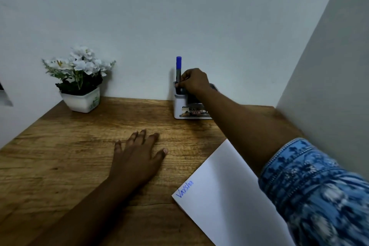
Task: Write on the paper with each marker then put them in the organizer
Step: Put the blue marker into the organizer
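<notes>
At the back of the desk [99, 130], the right hand [192, 82] pinches the blue marker [178, 67] into the organizer [177, 106]. The left hand [137, 156] lies flat, fingers spread. Next comes letting go.

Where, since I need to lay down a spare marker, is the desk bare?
Bare wood lies between the flower pot and the organizer, and left of the left hand. The right side is crowded: paper, and the right hand gripping the blue marker at the organizer.

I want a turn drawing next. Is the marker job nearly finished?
Done: blue writing shows on the white paper sheet. In hand: the right hand holds the blue-capped marker upright in the white plastic organizer. Left: letting go; no other markers are visible.
</notes>
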`<act>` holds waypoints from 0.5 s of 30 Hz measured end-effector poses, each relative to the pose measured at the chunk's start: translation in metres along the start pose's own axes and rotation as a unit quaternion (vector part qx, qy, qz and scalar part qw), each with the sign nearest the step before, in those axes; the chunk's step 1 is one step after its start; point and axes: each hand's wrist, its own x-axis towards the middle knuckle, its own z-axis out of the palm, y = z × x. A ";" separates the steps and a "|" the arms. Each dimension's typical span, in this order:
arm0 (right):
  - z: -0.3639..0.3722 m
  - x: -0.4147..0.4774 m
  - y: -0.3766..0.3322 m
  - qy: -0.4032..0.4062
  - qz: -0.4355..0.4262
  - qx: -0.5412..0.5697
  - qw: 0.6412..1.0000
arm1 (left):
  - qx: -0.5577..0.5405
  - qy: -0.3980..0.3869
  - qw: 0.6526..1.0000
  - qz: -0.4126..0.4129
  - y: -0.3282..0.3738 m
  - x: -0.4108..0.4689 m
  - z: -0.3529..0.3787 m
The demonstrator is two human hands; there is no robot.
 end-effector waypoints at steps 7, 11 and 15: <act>0.011 -0.001 0.016 0.074 -0.038 -0.139 0.987 | 0.009 0.003 1.000 0.000 0.001 -0.001 0.001; 0.009 0.004 0.015 0.077 -0.029 -0.150 0.985 | 0.012 0.002 1.000 0.001 0.002 0.000 0.002; 0.007 0.008 0.005 0.077 -0.039 -0.215 0.973 | 0.013 0.001 1.000 -0.001 0.001 0.000 0.002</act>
